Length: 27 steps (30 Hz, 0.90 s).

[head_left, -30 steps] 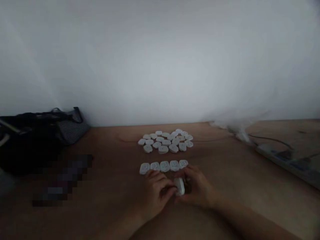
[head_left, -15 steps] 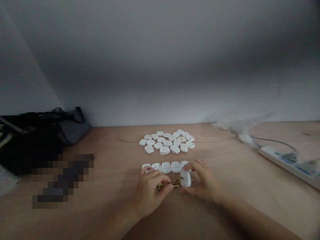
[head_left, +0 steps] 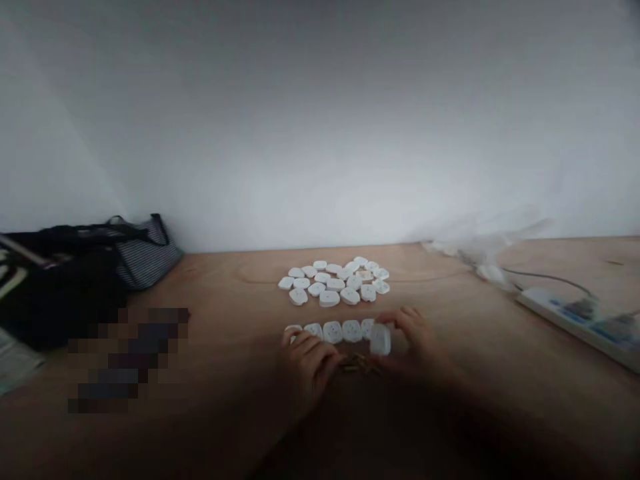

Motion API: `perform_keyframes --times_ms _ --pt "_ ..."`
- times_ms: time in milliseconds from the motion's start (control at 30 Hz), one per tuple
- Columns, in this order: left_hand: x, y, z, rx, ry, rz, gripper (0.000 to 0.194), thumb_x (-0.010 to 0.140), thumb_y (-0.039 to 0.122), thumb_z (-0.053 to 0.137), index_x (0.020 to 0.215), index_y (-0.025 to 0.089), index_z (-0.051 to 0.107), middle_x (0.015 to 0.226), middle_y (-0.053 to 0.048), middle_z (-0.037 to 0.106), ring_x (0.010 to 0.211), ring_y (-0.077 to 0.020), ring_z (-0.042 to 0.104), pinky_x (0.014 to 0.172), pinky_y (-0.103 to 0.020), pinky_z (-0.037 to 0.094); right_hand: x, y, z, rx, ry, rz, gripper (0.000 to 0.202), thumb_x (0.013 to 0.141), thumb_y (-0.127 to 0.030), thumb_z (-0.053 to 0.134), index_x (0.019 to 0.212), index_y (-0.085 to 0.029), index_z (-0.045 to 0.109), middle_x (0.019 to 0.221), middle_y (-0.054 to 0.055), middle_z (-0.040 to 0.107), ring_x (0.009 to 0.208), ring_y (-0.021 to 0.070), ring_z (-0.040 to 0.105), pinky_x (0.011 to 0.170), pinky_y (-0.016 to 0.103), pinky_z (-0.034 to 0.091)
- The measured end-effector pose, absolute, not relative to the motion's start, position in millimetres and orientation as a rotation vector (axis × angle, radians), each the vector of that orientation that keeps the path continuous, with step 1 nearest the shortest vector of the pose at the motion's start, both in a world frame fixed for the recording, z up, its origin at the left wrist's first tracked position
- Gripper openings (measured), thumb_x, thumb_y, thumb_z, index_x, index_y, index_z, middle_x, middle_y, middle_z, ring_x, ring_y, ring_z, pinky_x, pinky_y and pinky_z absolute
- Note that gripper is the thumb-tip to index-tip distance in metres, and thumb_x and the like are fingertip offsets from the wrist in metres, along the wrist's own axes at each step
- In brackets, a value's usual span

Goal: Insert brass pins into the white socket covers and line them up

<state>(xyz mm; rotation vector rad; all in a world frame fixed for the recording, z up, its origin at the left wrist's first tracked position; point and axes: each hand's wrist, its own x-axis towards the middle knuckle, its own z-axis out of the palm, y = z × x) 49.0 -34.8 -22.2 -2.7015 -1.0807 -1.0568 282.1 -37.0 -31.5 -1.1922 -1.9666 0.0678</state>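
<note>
My right hand (head_left: 413, 340) grips a white plastic socket piece (head_left: 381, 339) between thumb and fingers, its broad face tilted towards me. To its left, my left hand (head_left: 311, 363) is closed, thumb against the curled fingers. Whatever those fingers pinch is hidden. A small heap of brass pins (head_left: 356, 364) lies on the table between the two hands. Just behind the hands runs a row of white socket pieces (head_left: 332, 332) with holes in their faces. The left hand covers part of the row's left end, and the held piece overlaps its right end.
Farther back lies a loose group of white plastic pieces (head_left: 329, 298) on the wooden table (head_left: 240, 320). A power strip (head_left: 575, 327) with a cable and a clear plastic bag (head_left: 485, 257) are at the right. At the left are a black bag (head_left: 90, 273) and a pixelated dark object (head_left: 130, 360).
The held socket piece has moved slightly right and up, turning its broad face more towards me. My left hand has drawn slightly left, away from it. The wall looks brighter, the foreground darker.
</note>
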Motion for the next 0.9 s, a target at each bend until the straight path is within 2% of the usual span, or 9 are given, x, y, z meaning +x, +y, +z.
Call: perform_keyframes --times_ms 100,167,267,433,633,767,833,900 --pt "49.8 -33.0 -25.8 -2.754 -1.014 -1.013 0.023 0.089 0.032 0.054 0.072 0.022 0.065 0.063 0.002 0.064 0.067 -0.0167 0.053 0.078 -0.036 0.031 315.0 -19.4 -38.2 -1.29 -1.856 0.228 0.042 0.063 -0.045 0.073 0.093 -0.02 0.055 0.09 0.006 0.06 0.086 0.0243 0.056 0.077 0.037 0.042" --pt "53.3 -34.3 -29.1 -2.781 -0.992 -0.978 0.019 0.087 0.031 0.057 0.073 0.023 0.067 0.064 0.002 0.065 0.067 -0.0167 0.053 0.077 -0.037 0.03 331.0 -9.9 -45.6 -1.326 -1.845 0.36 0.041 0.06 -0.044 0.075 0.087 -0.02 0.055 0.087 0.004 0.061 0.084 0.0232 0.057 0.074 0.036 0.045" --pt "58.7 -37.1 -32.9 -2.793 -0.992 -0.957 0.015 0.084 0.029 0.061 0.073 0.023 0.069 0.065 0.001 0.065 0.067 -0.0165 0.052 0.075 -0.037 0.031 339.8 -2.6 -56.2 -1.391 -1.854 0.529 0.044 0.059 -0.041 0.077 0.091 -0.019 0.055 0.087 0.002 0.062 0.082 0.0217 0.058 0.072 0.035 0.046" --pt "62.8 -36.3 -37.2 -2.781 -0.992 -0.954 0.014 0.082 0.027 0.064 0.069 0.022 0.069 0.063 0.001 0.064 0.067 -0.0167 0.052 0.073 -0.038 0.031 333.4 0.6 -66.0 -1.479 -1.838 0.571 0.046 0.057 -0.039 0.078 0.093 -0.018 0.057 0.082 0.002 0.063 0.074 0.0207 0.059 0.063 0.032 0.046" --pt "68.1 -34.2 -39.9 -2.74 -1.017 -0.999 0.011 0.08 0.028 0.065 0.07 0.022 0.067 0.065 0.0 0.063 0.068 -0.0181 0.053 0.074 -0.039 0.032 333.9 4.3 -68.2 -1.468 -1.932 0.481 0.049 0.056 -0.041 0.078 0.096 -0.019 0.06 0.088 0.003 0.063 0.079 0.0221 0.058 0.069 0.036 0.047" --pt "60.4 -36.8 -36.6 -2.685 -1.099 -1.058 0.012 0.078 0.033 0.064 0.08 0.021 0.067 0.074 -0.003 0.062 0.074 -0.0214 0.053 0.074 -0.04 0.036 332.6 1.1 -61.4 -1.419 -1.972 0.395 0.053 0.057 -0.044 0.078 0.1 -0.02 0.06 0.096 0.006 0.063 0.09 0.0258 0.058 0.079 0.042 0.046" --pt "50.2 -37.7 -35.1 -2.699 -1.1 -1.032 0.015 0.08 0.033 0.061 0.089 0.023 0.066 0.085 -0.005 0.063 0.082 -0.0234 0.055 0.08 -0.043 0.037 327.4 -6.4 -54.8 -1.332 -1.993 0.293 0.046 0.063 -0.045 0.075 0.099 -0.02 0.06 0.099 0.007 0.063 0.096 0.0271 0.056 0.084 0.045 0.044" --pt "37.3 -38.5 -34.8 -2.78 -1.048 -0.902 0.025 0.082 0.032 0.058 0.105 0.024 0.062 0.104 -0.007 0.062 0.097 -0.026 0.053 0.09 -0.047 0.035 319.0 -18.7 -47.7 -1.234 -2.021 0.236 0.037 0.072 -0.043 0.069 0.1 -0.021 0.06 0.101 0.009 0.063 0.098 0.0265 0.057 0.085 0.044 0.044"
